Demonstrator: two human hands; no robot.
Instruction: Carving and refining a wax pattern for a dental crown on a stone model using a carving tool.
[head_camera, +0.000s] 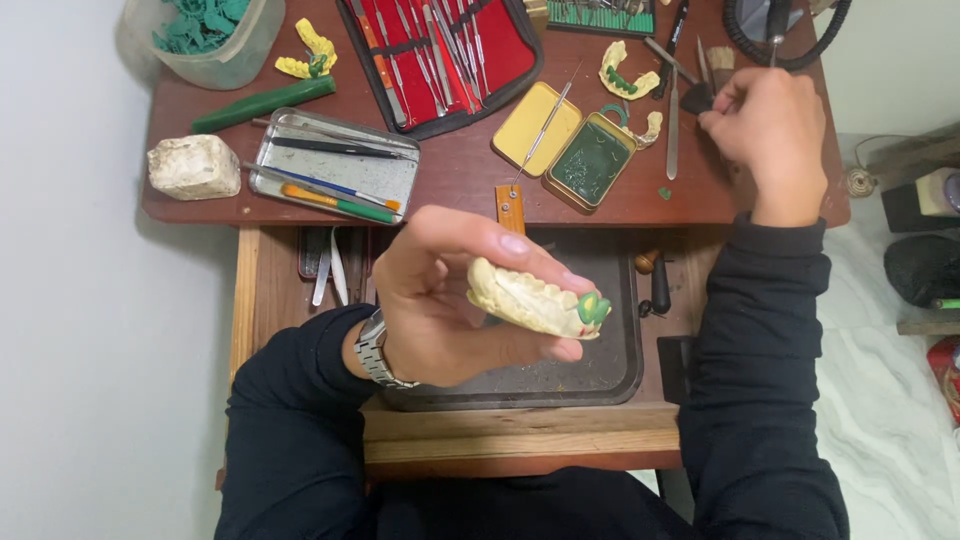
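Note:
My left hand holds a cream plaster dental cast with a green wax tooth at its right end, raised above a dark tray. My right hand reaches to the far right of the brown desk, fingers pinched on a small dark brush among the metal tools there. Both arms wear black sleeves, and a metal watch is on the left wrist.
A red tool roll of metal instruments lies at the back. An open yellow tin with green wax, a metal tray of tools, a white stone block, a green wax stick, further casts and a tub surround it.

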